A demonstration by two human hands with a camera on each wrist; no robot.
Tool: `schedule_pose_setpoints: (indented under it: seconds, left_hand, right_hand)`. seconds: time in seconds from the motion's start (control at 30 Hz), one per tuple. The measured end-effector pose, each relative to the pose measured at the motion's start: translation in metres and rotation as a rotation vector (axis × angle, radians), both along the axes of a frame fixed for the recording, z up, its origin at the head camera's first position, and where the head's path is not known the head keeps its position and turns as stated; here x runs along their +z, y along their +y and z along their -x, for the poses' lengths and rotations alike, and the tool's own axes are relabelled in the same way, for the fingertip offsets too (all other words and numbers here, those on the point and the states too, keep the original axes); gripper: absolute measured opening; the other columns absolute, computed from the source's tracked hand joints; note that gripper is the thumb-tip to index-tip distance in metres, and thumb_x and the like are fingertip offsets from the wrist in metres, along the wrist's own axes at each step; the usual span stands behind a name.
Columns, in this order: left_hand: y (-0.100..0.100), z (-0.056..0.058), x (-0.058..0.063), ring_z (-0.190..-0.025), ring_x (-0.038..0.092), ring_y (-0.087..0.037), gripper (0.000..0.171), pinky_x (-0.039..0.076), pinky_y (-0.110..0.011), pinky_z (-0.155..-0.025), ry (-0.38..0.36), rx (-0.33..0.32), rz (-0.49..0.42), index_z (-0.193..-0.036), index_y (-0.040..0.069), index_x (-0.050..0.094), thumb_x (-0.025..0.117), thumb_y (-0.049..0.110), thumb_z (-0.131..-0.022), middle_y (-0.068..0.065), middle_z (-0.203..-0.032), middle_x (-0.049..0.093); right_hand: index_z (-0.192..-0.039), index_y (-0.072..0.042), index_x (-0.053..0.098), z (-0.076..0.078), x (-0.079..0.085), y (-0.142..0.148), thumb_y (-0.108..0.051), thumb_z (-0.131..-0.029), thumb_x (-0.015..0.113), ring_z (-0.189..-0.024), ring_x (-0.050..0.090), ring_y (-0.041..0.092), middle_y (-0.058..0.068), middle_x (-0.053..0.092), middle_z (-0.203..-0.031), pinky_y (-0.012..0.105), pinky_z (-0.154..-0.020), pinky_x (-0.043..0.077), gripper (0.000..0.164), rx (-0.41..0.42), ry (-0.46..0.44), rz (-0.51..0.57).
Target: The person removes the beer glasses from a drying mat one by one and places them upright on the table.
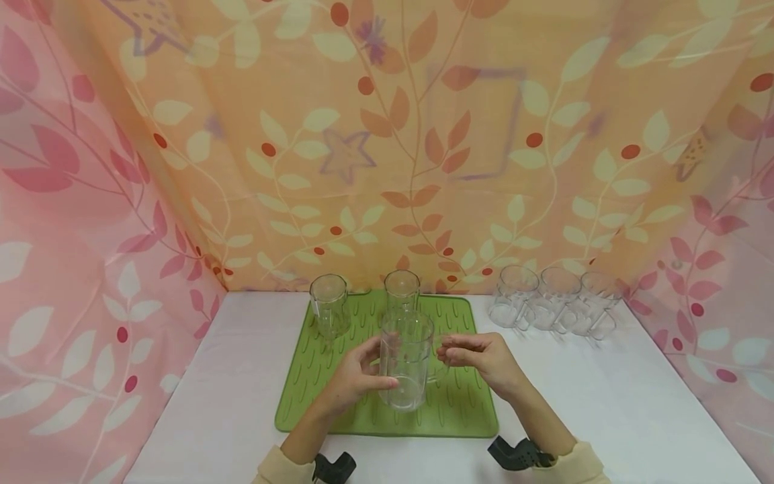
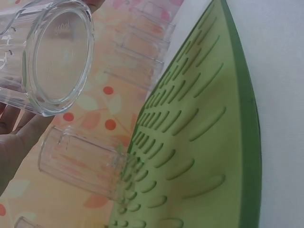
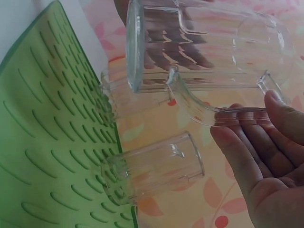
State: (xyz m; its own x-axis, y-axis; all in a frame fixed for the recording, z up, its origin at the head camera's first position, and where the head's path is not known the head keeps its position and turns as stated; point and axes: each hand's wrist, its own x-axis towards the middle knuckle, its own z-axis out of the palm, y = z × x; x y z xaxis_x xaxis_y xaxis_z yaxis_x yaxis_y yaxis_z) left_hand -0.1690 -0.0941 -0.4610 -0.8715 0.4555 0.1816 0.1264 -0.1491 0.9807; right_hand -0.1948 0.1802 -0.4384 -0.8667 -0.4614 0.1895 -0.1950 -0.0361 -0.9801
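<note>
A clear glass mug (image 1: 406,366) is held upright above the green ribbed mat. My left hand (image 1: 358,375) grips its body from the left, thumb across the near side. On the other side, my right hand (image 1: 486,359) pinches the handle (image 3: 197,108), with the thumb near its upper end and the fingers beneath it in the right wrist view. The mug's round base (image 2: 64,59) faces the left wrist camera, clear of the mat (image 1: 338,423).
Two more glass mugs stand at the back of the mat, one at the left corner (image 1: 329,312) and one near the middle (image 1: 402,290). Three glass mugs (image 1: 553,306) stand in a row at the back right of the white table (image 1: 224,396). Patterned cloth (image 1: 411,148) encloses the table.
</note>
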Motion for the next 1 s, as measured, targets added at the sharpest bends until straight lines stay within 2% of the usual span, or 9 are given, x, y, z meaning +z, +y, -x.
schedule_pose_setpoints:
  seconds: [0.23, 0.5, 0.7, 0.77, 1.0]
  left_hand:
    - [-0.001, 0.001, -0.003, -0.134, 0.044, -0.045, 0.081, 0.049, -0.028, -0.104, -0.001, -0.007, -0.002, -0.148, -0.003, 0.034, 0.078, 0.01, -0.081, -0.029, -0.149, 0.037]
    - [0.0, 0.003, -0.004, -0.133, 0.046, -0.043, 0.081, 0.047, -0.038, -0.107, -0.017, -0.019, 0.045, -0.149, 0.003, 0.034, 0.077, 0.013, -0.082, -0.025, -0.15, 0.039]
    - [0.001, 0.002, -0.004, -0.138, 0.04, -0.041, 0.081, 0.04, -0.047, -0.113, -0.019, -0.035, 0.089, -0.151, 0.003, 0.029, 0.075, 0.013, -0.085, -0.022, -0.152, 0.038]
    - [0.0, 0.002, -0.005, -0.14, 0.038, -0.04, 0.082, 0.038, -0.047, -0.114, -0.028, -0.026, 0.098, -0.151, 0.002, 0.028, 0.075, 0.014, -0.085, -0.021, -0.153, 0.037]
    - [-0.008, 0.001, -0.01, -0.138, 0.04, -0.039, 0.076, 0.037, -0.048, -0.115, -0.045, 0.003, 0.13, -0.149, 0.004, 0.033, 0.074, 0.014, -0.086, -0.019, -0.151, 0.04]
  right_hand:
    - [-0.112, 0.024, 0.059, 0.0, 0.0, 0.0, -0.003, -0.091, 0.064, -0.089, 0.073, 0.008, -0.007, 0.076, -0.095, 0.026, -0.077, 0.061, 0.034, -0.012, -0.004, -0.023]
    - [-0.113, 0.022, 0.06, -0.005, 0.001, 0.0, -0.004, -0.091, 0.065, -0.088, 0.073, 0.006, -0.004, 0.077, -0.095, 0.025, -0.076, 0.06, 0.035, -0.083, 0.003, -0.037]
    - [-0.114, 0.019, 0.062, -0.009, 0.002, 0.002, -0.005, -0.091, 0.065, -0.089, 0.072, 0.005, 0.014, 0.075, -0.099, 0.023, -0.077, 0.06, 0.033, -0.137, 0.03, -0.088]
    - [-0.114, 0.019, 0.062, -0.01, 0.002, 0.004, -0.005, -0.091, 0.065, -0.089, 0.072, 0.004, 0.015, 0.075, -0.099, 0.022, -0.077, 0.06, 0.034, -0.153, 0.04, -0.101]
    - [-0.113, 0.022, 0.061, -0.012, 0.001, 0.016, -0.005, -0.09, 0.066, -0.089, 0.072, 0.004, -0.01, 0.076, -0.094, 0.021, -0.077, 0.06, 0.035, -0.248, 0.063, -0.078]
